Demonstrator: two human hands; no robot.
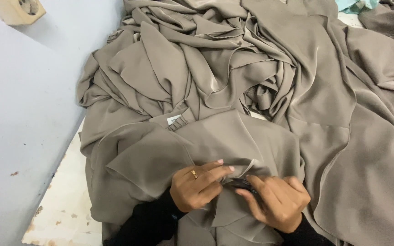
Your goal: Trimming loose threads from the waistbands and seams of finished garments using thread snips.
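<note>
Where both hands meet at lower centre of the frame: left hand (196, 187), ringed, fingers closed pinching a fold of taupe fabric (270, 91); right hand (277, 200) curled around a small dark tool (241, 183), kind unclear. Fabric heaped across the white table (64, 205), upward to the top edge. White label (174, 120) above. Wall socket (17, 9), upper left. Best practice, judged: keep fold taut, work close to the pinch

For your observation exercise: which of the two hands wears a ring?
The left hand wears a gold ring; the right hand, pinching taupe fabric beside it, shows none.
</note>
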